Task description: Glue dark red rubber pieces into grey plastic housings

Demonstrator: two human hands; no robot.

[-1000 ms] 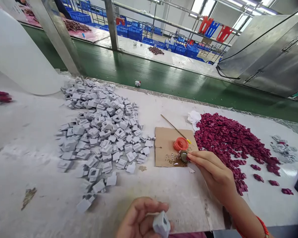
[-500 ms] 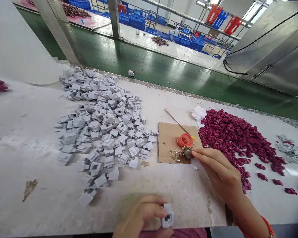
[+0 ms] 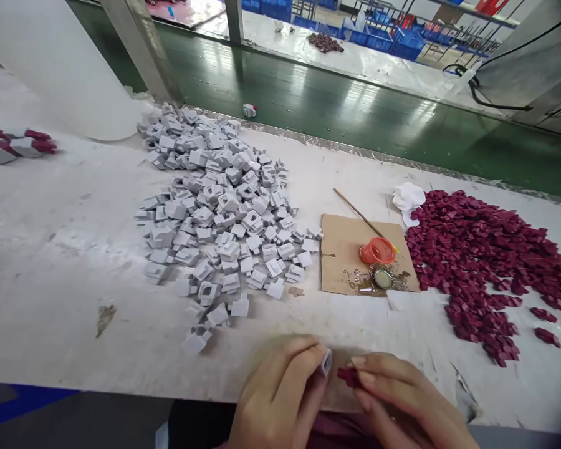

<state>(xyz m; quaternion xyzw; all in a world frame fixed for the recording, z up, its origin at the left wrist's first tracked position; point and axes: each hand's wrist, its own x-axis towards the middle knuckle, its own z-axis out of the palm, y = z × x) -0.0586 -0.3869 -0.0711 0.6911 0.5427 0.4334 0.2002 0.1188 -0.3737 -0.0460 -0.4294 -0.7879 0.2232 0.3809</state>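
Observation:
Near the table's front edge, my left hand point(image 3: 280, 390) is closed on a small light-grey plastic part point(image 3: 326, 363) with an opening facing right. Just across from it, my right hand point(image 3: 397, 393) pinches a small maroon plastic part point(image 3: 349, 376) between thumb and fingers. A short gap separates the two parts. Beyond my right hand lies a cardboard sheet point(image 3: 339, 243). On it are a red cup point(image 3: 376, 251), a round metal cap point(image 3: 382, 278) in a wet brown patch, and a thin stick point(image 3: 362, 211) with a yellow tip.
A large heap of grey parts point(image 3: 229, 206) covers the left middle; a maroon heap point(image 3: 490, 262) lies at right. Crumpled white tissue point(image 3: 408, 198) sits beside it. A green conveyor belt point(image 3: 299, 93) runs behind, carrying one joined grey-and-maroon piece point(image 3: 249, 110). A metal post point(image 3: 143, 50) stands at left.
My right hand has left the metal cap and come to the front edge, now holding a maroon part. My left hand has turned the grey part towards it. The view has shifted.

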